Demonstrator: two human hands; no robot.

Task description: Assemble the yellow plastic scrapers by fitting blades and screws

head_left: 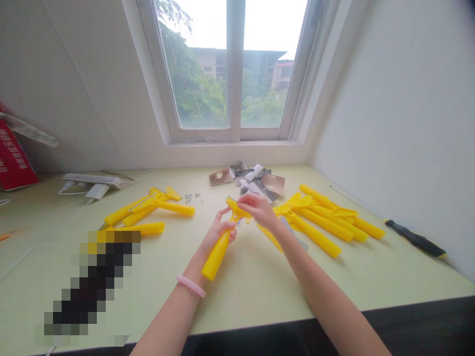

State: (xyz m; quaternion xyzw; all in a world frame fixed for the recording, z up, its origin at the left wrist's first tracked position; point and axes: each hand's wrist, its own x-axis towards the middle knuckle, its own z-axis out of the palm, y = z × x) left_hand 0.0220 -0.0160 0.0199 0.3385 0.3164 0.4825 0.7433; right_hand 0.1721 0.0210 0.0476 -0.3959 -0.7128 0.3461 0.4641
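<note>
Yellow scraper (220, 248) rests in the left hand (214, 236), which is wrapped round its neck, seemingly to steady the head for the right hand (259, 207); that one's fingers meet the head, but whether they pinch anything I cannot tell. Small metal pieces (188, 197) lie beyond the grip, leftward, and yellow handles (317, 237) to its right, likely within easy reach.

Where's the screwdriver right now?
In the head view, the screwdriver lies on the right of the table, between the yellow scrapers and the wall, handle nearer the viewer.
</note>
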